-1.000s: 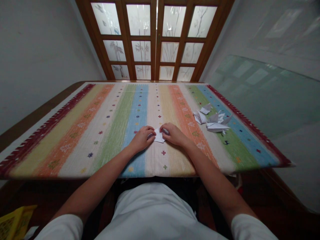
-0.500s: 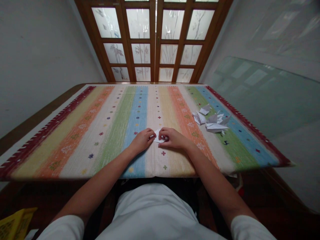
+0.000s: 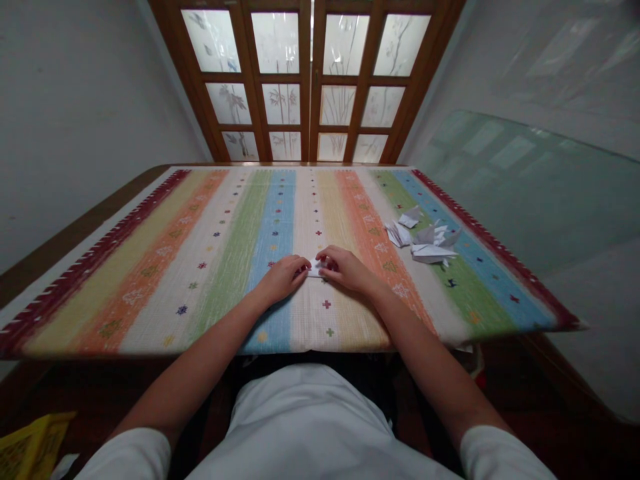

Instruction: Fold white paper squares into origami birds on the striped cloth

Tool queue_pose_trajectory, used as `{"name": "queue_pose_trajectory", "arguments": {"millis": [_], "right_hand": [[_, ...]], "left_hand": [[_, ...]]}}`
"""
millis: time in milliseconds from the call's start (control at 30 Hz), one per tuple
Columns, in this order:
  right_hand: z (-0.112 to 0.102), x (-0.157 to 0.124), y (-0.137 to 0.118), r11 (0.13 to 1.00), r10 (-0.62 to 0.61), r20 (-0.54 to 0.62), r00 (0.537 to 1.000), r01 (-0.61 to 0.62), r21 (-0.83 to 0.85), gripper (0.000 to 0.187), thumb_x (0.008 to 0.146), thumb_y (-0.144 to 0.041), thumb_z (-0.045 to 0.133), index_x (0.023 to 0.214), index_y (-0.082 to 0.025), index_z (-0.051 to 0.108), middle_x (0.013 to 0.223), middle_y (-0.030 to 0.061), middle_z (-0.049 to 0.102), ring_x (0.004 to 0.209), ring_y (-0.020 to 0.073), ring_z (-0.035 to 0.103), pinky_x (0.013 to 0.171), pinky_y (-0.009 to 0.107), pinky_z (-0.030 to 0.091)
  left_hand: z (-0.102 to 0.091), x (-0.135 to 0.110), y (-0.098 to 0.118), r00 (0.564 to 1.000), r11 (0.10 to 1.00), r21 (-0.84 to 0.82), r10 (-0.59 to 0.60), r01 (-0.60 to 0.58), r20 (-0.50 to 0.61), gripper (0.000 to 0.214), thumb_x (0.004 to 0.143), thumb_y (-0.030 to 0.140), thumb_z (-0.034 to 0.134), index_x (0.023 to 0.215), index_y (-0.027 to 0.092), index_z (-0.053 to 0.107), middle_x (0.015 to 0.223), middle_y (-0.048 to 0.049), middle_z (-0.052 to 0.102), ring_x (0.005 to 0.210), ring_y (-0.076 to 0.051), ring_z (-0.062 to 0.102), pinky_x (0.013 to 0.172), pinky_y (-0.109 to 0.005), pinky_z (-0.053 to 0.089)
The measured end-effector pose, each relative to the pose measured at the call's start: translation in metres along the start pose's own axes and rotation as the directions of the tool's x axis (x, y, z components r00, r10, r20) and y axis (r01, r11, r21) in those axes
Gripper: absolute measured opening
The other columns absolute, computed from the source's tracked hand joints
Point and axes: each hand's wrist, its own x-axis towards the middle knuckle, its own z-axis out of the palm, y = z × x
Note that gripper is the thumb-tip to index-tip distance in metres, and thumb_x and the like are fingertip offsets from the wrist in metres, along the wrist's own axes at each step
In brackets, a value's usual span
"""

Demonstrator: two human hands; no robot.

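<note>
My left hand [image 3: 283,276] and my right hand [image 3: 344,267] rest close together on the striped tablecloth [image 3: 210,253], near the table's front middle. Between their fingertips lies a small folded white paper [image 3: 315,269], mostly covered by my fingers. Both hands have their fingers curled and pressed down on the paper, pinching it from either side. Only a thin strip of the paper shows.
A heap of several folded white paper pieces [image 3: 425,241] lies on the cloth to the right of my hands. A wooden door with frosted glass panes [image 3: 310,80] stands behind the table. A yellow object [image 3: 30,450] sits on the floor at lower left.
The paper showed as a larger triangle a second ago; now my fingers have closed in over it and it looks flatter and narrower. Both hands shifted slightly away from me.
</note>
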Motion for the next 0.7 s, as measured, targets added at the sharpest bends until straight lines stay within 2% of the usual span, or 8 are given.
{"name": "queue_pose_trajectory", "arguments": {"millis": [100,200,333,533,700], "right_hand": [[0.0018,0.0010,0.0027,1.000,0.004,-0.018,1.000,-0.004,-0.009,0.026,0.090,-0.012,0.074,0.115,-0.019,0.075,0.134,0.0138,0.068,0.081,0.0142,0.066,0.083,0.032,0.056],[0.0025,0.0027,0.0044,1.000,0.010,0.025,1.000,-0.010,-0.029,0.016,0.092,-0.013,0.073,0.107,-0.017,0.077,0.148,0.0183,0.065,0.083,0.0144,0.067,0.086,0.034,0.057],[0.0022,0.0048,0.0058,0.998,0.007,0.063,0.998,-0.004,-0.057,0.011,0.094,-0.015,0.072,0.102,-0.016,0.080,0.135,0.0170,0.074,0.089,0.0185,0.070,0.088,0.035,0.056],[0.0000,0.0057,0.0052,0.998,-0.008,0.070,0.997,0.013,-0.065,0.010,0.094,-0.015,0.072,0.098,-0.016,0.081,0.135,0.0150,0.070,0.081,0.0140,0.067,0.086,0.033,0.056],[-0.0006,0.0039,0.0014,0.998,-0.018,0.031,0.999,0.020,-0.052,0.017,0.091,-0.014,0.074,0.108,-0.017,0.076,0.117,0.0104,0.070,0.084,0.0165,0.066,0.083,0.032,0.055]], "left_hand": [[0.0018,0.0014,0.0002,0.999,1.000,0.014,-0.025,0.025,-0.020,0.014,0.101,0.019,0.061,0.104,0.019,0.075,0.095,-0.0074,0.073,0.096,-0.024,0.069,0.097,-0.041,0.057],[0.0024,0.0019,0.0014,0.999,0.999,0.012,-0.052,0.052,-0.011,0.013,0.099,0.016,0.063,0.099,0.018,0.076,0.092,-0.0067,0.073,0.092,-0.023,0.069,0.094,-0.040,0.057],[0.0020,0.0018,0.0016,0.998,0.998,-0.012,-0.060,0.060,-0.025,0.015,0.099,0.017,0.064,0.098,0.018,0.079,0.100,-0.0081,0.074,0.091,-0.021,0.071,0.093,-0.038,0.059],[0.0018,0.0020,0.0009,0.998,1.000,0.008,-0.013,0.014,-0.057,0.018,0.097,0.013,0.063,0.093,0.018,0.079,0.113,-0.0107,0.075,0.104,-0.023,0.072,0.102,-0.041,0.058],[0.0005,0.0010,0.0010,0.996,0.998,-0.011,-0.060,0.059,-0.070,0.018,0.094,0.012,0.067,0.109,0.017,0.075,0.106,-0.0088,0.075,0.096,-0.022,0.071,0.095,-0.040,0.059]]}}
